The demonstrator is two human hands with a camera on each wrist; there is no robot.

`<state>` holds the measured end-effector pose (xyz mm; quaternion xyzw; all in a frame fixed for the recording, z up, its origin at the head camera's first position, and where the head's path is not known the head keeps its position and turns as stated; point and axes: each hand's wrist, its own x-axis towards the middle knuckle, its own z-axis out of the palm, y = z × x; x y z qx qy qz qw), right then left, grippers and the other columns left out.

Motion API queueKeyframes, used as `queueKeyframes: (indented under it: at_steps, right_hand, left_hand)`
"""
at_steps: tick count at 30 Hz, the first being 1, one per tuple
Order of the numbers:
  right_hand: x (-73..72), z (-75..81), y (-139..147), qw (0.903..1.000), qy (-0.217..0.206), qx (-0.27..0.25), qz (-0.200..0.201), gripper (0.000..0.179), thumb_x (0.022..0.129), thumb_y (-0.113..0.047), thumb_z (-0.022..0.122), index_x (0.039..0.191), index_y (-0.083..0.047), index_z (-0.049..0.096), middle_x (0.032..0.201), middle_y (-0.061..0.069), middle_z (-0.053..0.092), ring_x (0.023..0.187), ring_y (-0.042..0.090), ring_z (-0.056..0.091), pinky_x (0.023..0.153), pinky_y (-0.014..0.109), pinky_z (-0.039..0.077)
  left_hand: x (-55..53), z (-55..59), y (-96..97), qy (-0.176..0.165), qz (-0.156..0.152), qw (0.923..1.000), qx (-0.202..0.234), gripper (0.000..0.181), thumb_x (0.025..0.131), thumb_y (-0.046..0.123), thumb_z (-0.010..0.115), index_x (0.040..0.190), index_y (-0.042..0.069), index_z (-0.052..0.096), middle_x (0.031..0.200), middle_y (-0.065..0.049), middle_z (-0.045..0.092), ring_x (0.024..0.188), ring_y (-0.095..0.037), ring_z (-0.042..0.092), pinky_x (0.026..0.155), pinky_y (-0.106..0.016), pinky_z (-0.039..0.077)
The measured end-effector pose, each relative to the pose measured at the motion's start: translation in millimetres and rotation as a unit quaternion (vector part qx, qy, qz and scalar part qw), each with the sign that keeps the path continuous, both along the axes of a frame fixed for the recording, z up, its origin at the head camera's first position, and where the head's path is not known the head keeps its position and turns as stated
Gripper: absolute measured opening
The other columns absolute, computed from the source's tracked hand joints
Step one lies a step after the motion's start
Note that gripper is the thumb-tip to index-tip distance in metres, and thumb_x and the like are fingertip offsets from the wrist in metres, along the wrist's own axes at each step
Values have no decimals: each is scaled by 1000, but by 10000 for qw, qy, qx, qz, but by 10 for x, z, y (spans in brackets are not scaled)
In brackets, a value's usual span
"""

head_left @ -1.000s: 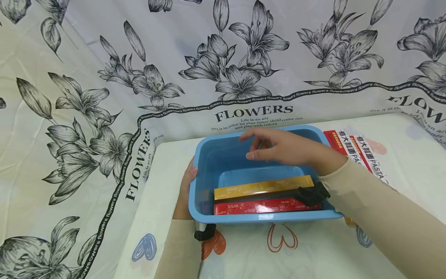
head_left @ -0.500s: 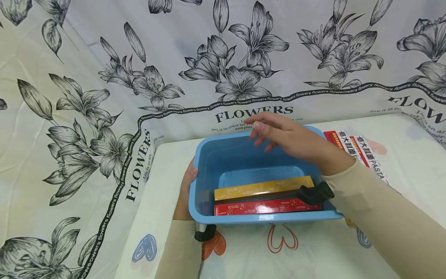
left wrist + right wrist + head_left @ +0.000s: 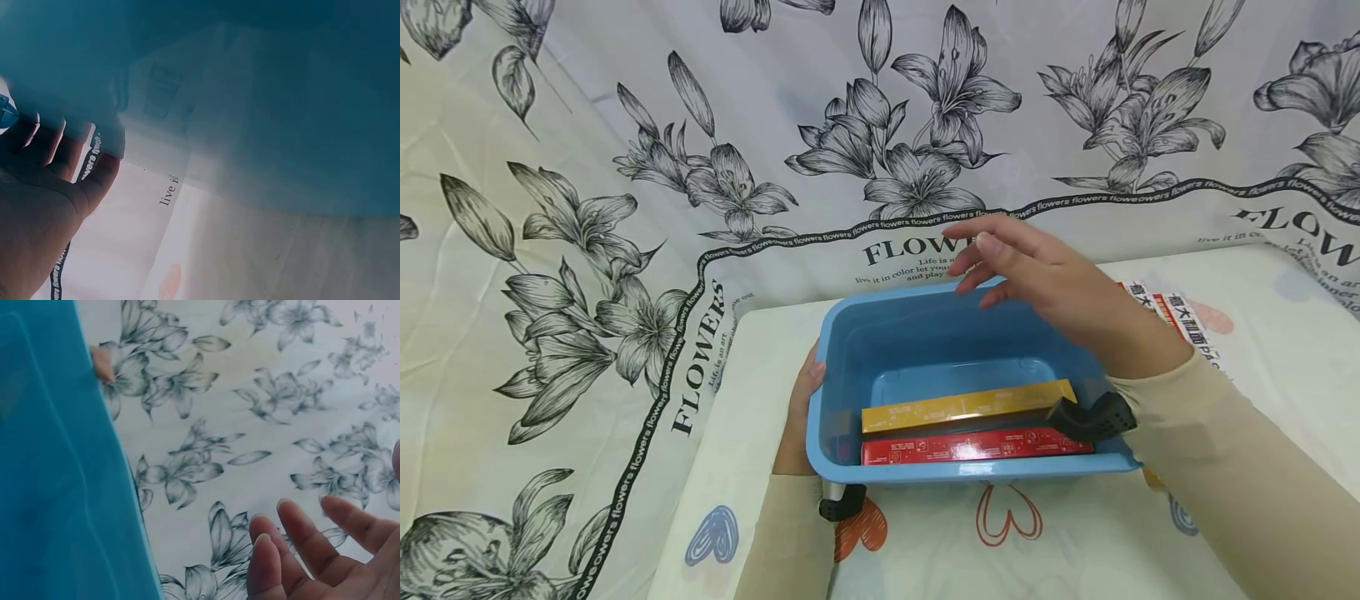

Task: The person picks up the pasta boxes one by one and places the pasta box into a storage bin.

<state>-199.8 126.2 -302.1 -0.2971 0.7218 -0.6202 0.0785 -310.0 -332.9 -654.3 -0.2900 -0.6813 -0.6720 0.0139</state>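
- Lifted higher and slightly further right than half a second ago, the right hand [image 3: 1052, 287] is held over the far rim of the blue tub [image 3: 955, 473]; no shift of the tub is seen.
- Behind the table [image 3: 760, 375], a flower-printed cloth [image 3: 820, 75] is spread as a backdrop.
- Upright on the heart-printed tabletop, the tub is set with a long side toward the person, presumably so that its inside is kept within easy reach.
- Inside it, a yellow box [image 3: 967, 406] and a red box [image 3: 970, 446] are laid lengthwise, narrow faces up, the red one nearest the near wall; by this placing, floor space seems to be spared behind them. Their right ends are partly covered by a black wrist camera [image 3: 1090, 417].
- Right of the tub, two pasta packets [image 3: 1191, 325] are laid side by side, partly hidden by the right arm.
- At its left end, the tub is gripped by the left hand [image 3: 799, 404], apparently for steadiness.
- Nothing is held by the right hand, whose fingers are spread and loosely bent.
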Motion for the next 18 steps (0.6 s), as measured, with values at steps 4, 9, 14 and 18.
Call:
queueKeyframes:
  at_steps: [4,9,14,18]
  right_hand:
    - [38,42,36,10000,34,-61,9,46,120,-32,41,161,-14,52,135,18,63,124,37,62,97,45,55]
    - [104,86,99,9998,12,-167,59,46,120,-31,39,162,-15,50,136,18,61,126,39,60,97,45,54]
    - [173,117,193,9992,67,-365,163,47,119,-32,40,162,-15,50,137,22,59,127,45,58,97,44,53]
    - [215,96,289,9982,90,-505,295,47,120,-29,37,163,-14,49,140,26,57,129,45,55,99,41,52]
  left_hand:
    - [-85,-92,-39,203,-299,9993,128,66,114,21,39,175,11,20,177,-22,20,162,-39,17,128,-44,17]
    - [-204,-231,-93,412,-457,9980,109,65,114,22,39,176,14,21,178,-19,22,162,-37,19,127,-43,17]
    - [-103,-98,-32,-18,-253,9996,80,68,112,26,35,175,9,17,176,-27,18,161,-48,15,128,-54,15]
    - [-178,-233,-98,96,-545,9978,358,65,114,23,36,175,9,18,178,-23,18,163,-42,13,129,-48,12]
